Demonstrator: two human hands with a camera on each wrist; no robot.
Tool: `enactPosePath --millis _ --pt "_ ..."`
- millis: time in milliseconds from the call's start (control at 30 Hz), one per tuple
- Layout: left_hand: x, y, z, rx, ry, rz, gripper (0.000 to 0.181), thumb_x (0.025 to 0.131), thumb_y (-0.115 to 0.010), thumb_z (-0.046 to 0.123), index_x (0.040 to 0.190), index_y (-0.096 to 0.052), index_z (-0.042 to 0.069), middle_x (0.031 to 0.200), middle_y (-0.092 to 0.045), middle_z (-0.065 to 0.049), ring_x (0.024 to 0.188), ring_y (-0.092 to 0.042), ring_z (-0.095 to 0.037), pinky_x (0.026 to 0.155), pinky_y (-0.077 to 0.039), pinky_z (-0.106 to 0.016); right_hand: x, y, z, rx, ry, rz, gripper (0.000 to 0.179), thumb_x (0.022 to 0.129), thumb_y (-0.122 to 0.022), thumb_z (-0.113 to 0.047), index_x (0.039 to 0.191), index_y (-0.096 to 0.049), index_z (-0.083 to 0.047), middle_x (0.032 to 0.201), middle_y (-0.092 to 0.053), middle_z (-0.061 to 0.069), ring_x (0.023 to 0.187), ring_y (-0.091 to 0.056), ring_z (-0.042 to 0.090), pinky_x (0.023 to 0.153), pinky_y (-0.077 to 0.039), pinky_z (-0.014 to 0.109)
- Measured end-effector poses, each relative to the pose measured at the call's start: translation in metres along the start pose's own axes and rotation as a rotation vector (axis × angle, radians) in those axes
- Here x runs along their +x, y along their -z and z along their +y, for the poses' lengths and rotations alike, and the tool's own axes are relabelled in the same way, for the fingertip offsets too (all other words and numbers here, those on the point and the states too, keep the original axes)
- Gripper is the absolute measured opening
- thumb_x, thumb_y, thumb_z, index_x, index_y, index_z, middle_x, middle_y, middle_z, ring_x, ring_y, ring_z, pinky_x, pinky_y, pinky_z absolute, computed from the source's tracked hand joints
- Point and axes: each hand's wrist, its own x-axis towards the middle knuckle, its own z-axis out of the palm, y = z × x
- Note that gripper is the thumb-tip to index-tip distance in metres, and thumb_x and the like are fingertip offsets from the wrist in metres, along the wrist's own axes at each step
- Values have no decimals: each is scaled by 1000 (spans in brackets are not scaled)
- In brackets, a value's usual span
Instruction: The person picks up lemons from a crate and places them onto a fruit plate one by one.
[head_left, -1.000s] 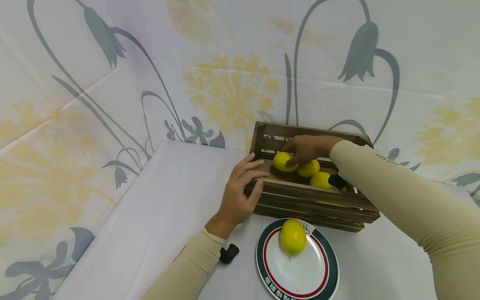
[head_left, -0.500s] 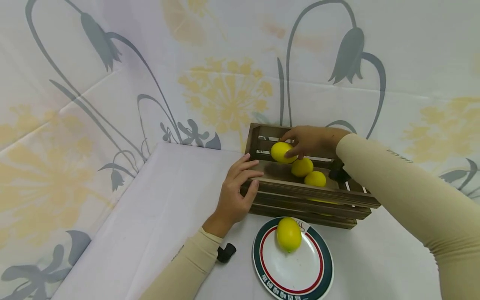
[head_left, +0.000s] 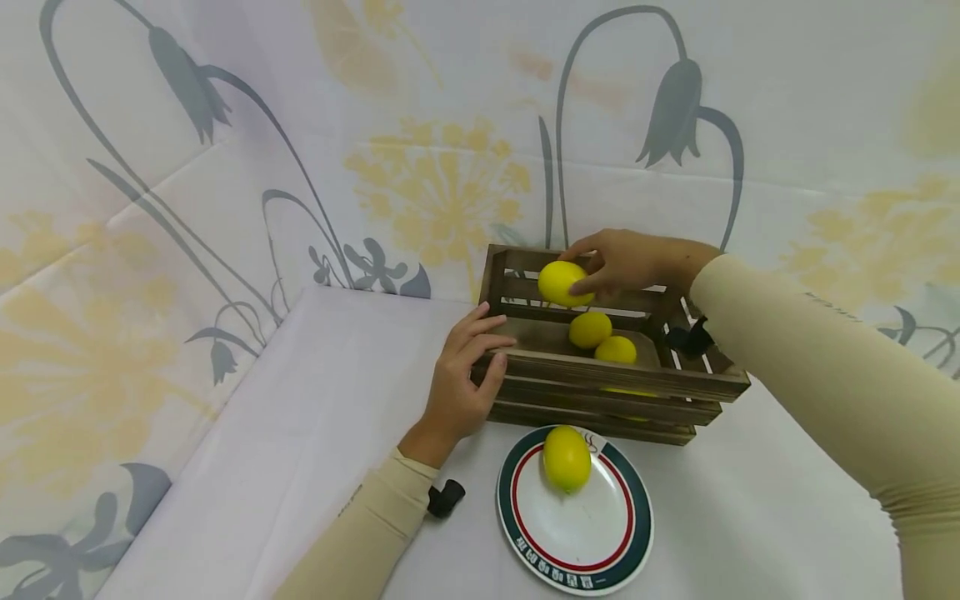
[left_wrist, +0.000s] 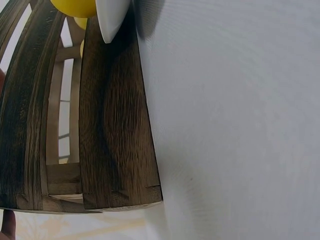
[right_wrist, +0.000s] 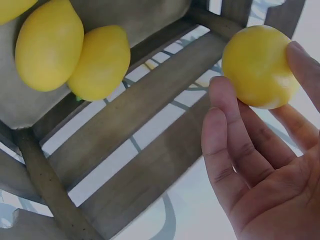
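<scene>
My right hand (head_left: 637,262) pinches a yellow lemon (head_left: 564,283) between thumb and fingers, raised near the back slats of the wooden crate (head_left: 637,377). In the right wrist view the thumb presses one side of the held lemon (right_wrist: 259,67) and fingers support the other. Further lemons (head_left: 590,330) lie on the crate floor below it. My left hand (head_left: 461,383) rests at the crate's front left corner, fingers spread and fairly straight over its edge. Only bits of its fingertips show in the left wrist view, beside the crate slats (left_wrist: 117,125).
In front of the crate, a white plate (head_left: 577,533) with a green and red rim bears one lemon (head_left: 567,458). A white cloth (head_left: 300,467) covers the table. Flower-printed fabric (head_left: 450,100) hangs close behind the crate. A black wrist camera (head_left: 446,498) sits under the left wrist.
My right hand has lifted the lemon up from the others in the crate. The left hand stays at the crate's corner. The head view has shifted slightly, moving the scene left.
</scene>
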Motion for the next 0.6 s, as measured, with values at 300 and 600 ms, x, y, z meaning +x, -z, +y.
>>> enactPosePath --millis 300,600 --pt "6 1 -6 1 20 0 21 96 -56 12 110 -71 6 135 -61 -13 145 -40 -27 123 -30 -45 -14 2 -2 -5 20 81 63 95 -67 -33 149 -45 -9 133 -62 26 109 -69 32 93 -58 47" --pt "8 6 -15 4 9 12 21 97 -55 12 110 -71 5 135 -61 -11 145 -41 -28 124 -30 -43 -27 -4 -2 -56 31 186 63 93 -68 -38 147 -48 -13 129 -67 19 119 -64 37 100 -52 56"
